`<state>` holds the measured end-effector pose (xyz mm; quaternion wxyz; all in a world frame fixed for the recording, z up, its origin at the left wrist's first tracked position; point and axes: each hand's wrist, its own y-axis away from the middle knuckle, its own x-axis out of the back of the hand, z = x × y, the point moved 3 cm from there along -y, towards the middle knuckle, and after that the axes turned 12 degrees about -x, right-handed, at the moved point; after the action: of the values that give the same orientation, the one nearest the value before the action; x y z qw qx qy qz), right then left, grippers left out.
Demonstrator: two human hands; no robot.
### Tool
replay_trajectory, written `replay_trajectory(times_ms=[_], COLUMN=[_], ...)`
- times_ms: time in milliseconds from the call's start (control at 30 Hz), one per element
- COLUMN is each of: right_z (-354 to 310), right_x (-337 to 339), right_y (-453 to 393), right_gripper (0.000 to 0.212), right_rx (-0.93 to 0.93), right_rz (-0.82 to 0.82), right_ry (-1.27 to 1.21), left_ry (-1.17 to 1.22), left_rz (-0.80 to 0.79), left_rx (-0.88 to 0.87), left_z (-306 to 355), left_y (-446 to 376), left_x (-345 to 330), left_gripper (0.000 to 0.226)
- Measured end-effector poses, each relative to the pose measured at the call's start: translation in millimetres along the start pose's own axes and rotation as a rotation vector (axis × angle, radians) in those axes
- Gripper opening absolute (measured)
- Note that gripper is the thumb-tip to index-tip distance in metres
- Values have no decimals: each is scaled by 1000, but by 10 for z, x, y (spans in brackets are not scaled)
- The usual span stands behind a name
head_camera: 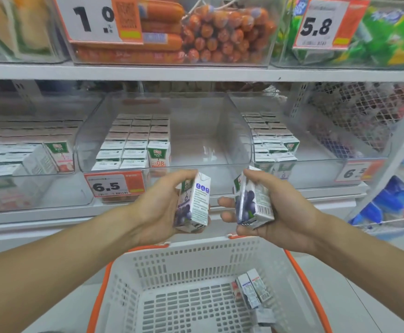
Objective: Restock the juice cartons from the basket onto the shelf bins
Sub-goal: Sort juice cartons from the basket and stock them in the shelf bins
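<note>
White shelving (pixel 196 73) fills the view under even light. Sausages (pixel 220 32) sit in a clear upper tub beside orange-edged price tags (pixel 321 25), a wire rack (pixel 364 116) stands rightward, and pale floor (pixel 376 296) lies below.

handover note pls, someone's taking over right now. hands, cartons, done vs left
Left hand: holds one blueberry juice carton, in front of the shelf.
Right hand: holds a second blueberry carton, same height.
Both are above the basket, below the middle clear bin.
Middle bin: three columns of cartons fill its left side; right side bare.
Right bin: cartons only on its left side.
Done: most cartons shelved, judging by the basket.
Left: place the two in hand, then the few cartons in the basket's right corner.
</note>
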<state>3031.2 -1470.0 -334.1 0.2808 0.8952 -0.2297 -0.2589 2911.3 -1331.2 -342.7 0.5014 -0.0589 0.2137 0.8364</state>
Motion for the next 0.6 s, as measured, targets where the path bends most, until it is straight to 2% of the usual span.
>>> replay_trajectory(times_ms=[167,300,433,600], right_z=[-20,7,11,25], right_x=[-12,-49,-58,-61], right_y=[22,26,43,-7], right_gripper=[43,41,28,40], right_rx=[17,44,206,298], right_rz=[-181,-202,81,322], right_ry=[-22,103,355,563], left_ry=[-24,-80,-73,-134], left_rz=[158,176,54,-61], left_rx=[-72,-74,-31,-54], left_z=[-31,-66,-94,-159], left_y=[-48,-71,-82,-102], left_x=[1,-29,-92,-180], left_gripper=[32,48,58,60])
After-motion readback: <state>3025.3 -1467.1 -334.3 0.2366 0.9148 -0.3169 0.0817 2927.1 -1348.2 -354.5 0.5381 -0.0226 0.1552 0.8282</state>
